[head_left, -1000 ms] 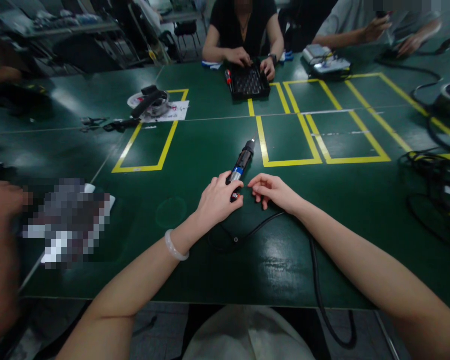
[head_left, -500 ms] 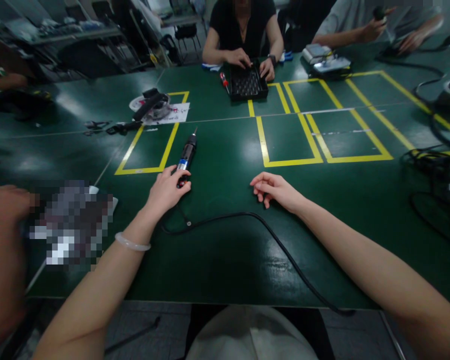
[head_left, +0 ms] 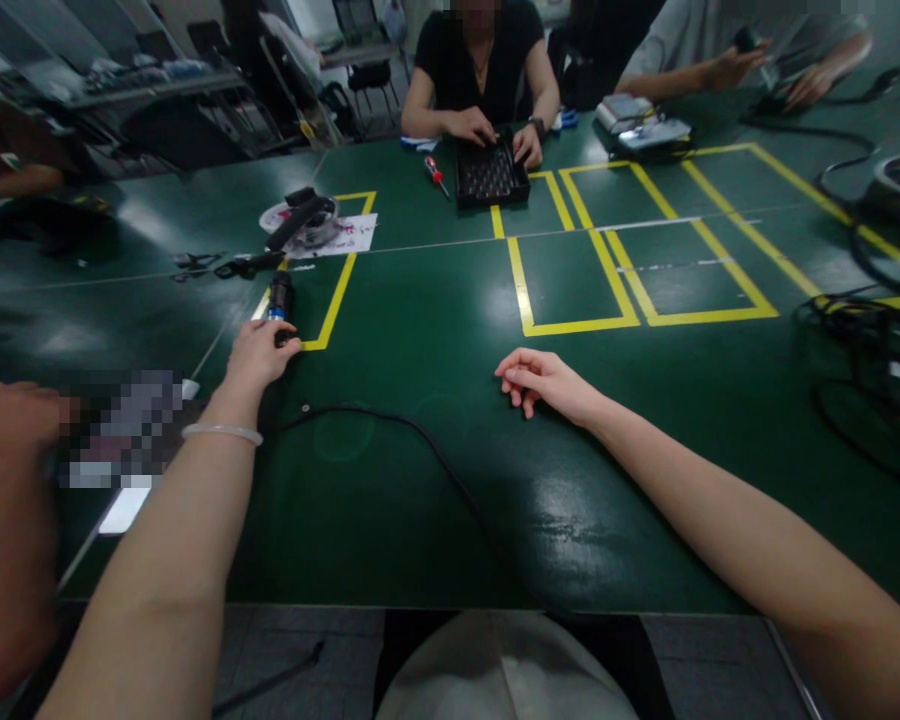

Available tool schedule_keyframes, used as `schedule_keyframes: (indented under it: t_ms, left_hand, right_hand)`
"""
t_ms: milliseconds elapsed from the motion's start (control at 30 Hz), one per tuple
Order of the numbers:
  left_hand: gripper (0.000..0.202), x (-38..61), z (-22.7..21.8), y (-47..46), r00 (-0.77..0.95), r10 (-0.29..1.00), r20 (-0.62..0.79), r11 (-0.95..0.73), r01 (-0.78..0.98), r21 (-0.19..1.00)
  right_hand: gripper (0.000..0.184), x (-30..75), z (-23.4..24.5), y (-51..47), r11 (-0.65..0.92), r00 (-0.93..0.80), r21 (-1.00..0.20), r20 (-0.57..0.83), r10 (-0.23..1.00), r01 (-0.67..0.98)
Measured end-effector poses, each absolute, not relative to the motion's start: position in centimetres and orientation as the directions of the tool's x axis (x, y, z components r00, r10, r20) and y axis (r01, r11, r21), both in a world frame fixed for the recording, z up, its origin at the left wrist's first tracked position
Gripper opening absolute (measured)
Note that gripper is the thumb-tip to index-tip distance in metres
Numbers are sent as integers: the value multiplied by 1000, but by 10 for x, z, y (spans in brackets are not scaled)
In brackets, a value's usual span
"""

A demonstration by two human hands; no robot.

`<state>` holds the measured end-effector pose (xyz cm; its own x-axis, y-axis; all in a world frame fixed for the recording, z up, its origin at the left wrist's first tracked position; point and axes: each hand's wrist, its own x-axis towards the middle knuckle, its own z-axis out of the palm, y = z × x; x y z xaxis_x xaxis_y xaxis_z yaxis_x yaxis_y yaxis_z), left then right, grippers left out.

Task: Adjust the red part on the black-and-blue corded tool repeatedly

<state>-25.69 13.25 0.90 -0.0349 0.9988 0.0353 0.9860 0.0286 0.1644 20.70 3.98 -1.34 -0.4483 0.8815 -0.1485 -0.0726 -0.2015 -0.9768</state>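
Note:
My left hand point(head_left: 259, 352) is closed around the rear of a corded electric screwdriver point(head_left: 280, 296), black with a blue band. The tool lies over the left yellow-taped rectangle point(head_left: 336, 300), pointing away from me. Its black cable point(head_left: 420, 428) trails from under my hand, across the green table, towards the front edge. My right hand point(head_left: 540, 380) rests on the bare tabletop to the right, fingers loosely bent and apart, holding nothing.
Several yellow-taped rectangles point(head_left: 581, 328) mark the table at right. Across from me a person works over a black tray point(head_left: 493, 190), beside a red screwdriver point(head_left: 435, 173). Tangled black cables point(head_left: 862, 350) lie far right. A tape roll point(head_left: 304, 222) sits on paper at left. Another person's arm point(head_left: 15, 500) reaches in.
My left hand has carried the electric screwdriver to the left, into the taped rectangle, and its cable has dragged along. My right hand has stayed nearly still.

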Motion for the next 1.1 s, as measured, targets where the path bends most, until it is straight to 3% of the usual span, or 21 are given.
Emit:
schedule_keyframes:
  t_ms: [200, 567, 900, 1100]
  left_hand:
    - [49, -246, 11, 130, -213, 977, 31, 210, 975, 77]
    - [65, -235, 16, 120, -241, 970, -10, 242, 970, 29]
    - [52, -220, 18, 113, -264, 965, 4, 264, 964, 21]
    - [54, -166, 21, 78, -222, 975, -8, 221, 973, -69]
  right_hand:
    - [17, 207, -14, 40, -197, -447, -977, -144, 883, -75]
    - [16, 206, -13, 38, -191, -453, -980, -143, 880, -62]
    - [19, 203, -15, 40, -188, -451, -981, -143, 881, -57]
    - [22, 200, -14, 39, -192, -441, -980, -149, 885, -56]
